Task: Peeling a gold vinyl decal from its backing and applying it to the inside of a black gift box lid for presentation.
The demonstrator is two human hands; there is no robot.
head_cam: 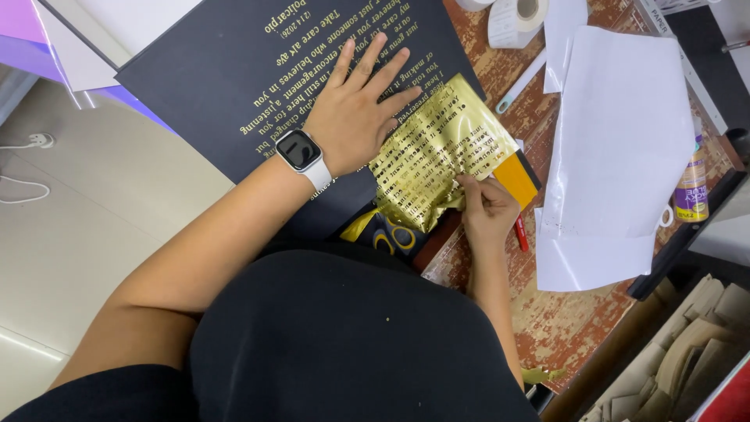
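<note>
Left hand [361,117] is lying flat, fingers spread wide, palm pressing down on the black board [234,86] right at the upper-left edge of the gold foil [433,156]; it is holding nothing, only pinning. A watch [301,152] is sitting on that wrist. Right hand [486,207] is pinching the foil's lower-right edge between thumb and fingertips, a narrow closed grip on the sheet itself. The foil is lying partly on the board and partly over the table edge, crinkling and lifting near the pinch, with dark lettering showing through it. Judging by the wrinkles, it is thin, very light and soft, likely to tear or crease if pulled hard; the free corner or edge looks like the best place to take hold, low and close to the surface. The board looks stiff and flat, wanting only a steadying palm. Beside the right hand an orange block [517,176] is touching the foil's edge, and a red pen [521,232] is lying just below it. White paper sheets [617,141] are spreading over the worn wooden table [562,320], with a tape roll [517,19] at top and a glue bottle [691,187] at right.
</note>
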